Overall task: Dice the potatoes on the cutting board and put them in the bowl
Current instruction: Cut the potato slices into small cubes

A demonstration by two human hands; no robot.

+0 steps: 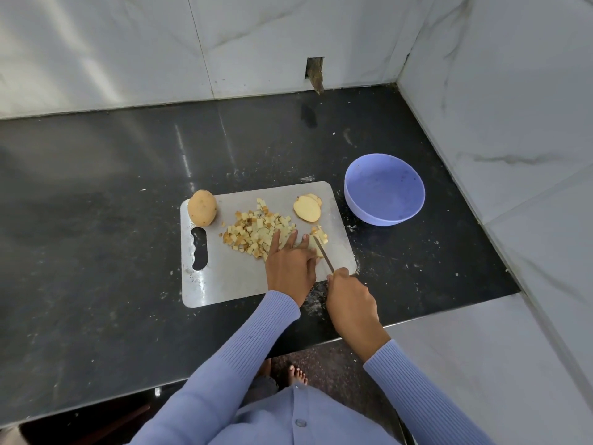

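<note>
A steel cutting board (224, 277) lies on the dark counter. A whole potato (201, 207) sits at its far left corner. A pile of diced potato (256, 231) covers the board's middle. Potato slices (307, 209) lie at the far right. My left hand (290, 264) presses with straight fingers on potato strips (316, 244) beside the pile. My right hand (349, 300) grips the handle of a knife (324, 254), whose blade lies across those strips. The lilac bowl (384, 188) stands right of the board, with nothing inside.
Marble walls close the counter at the back and right (513, 123). The counter's front edge (224, 374) runs just below the board. Crumbs speckle the counter around the board. A hole in the back wall (315, 72) sits above the counter.
</note>
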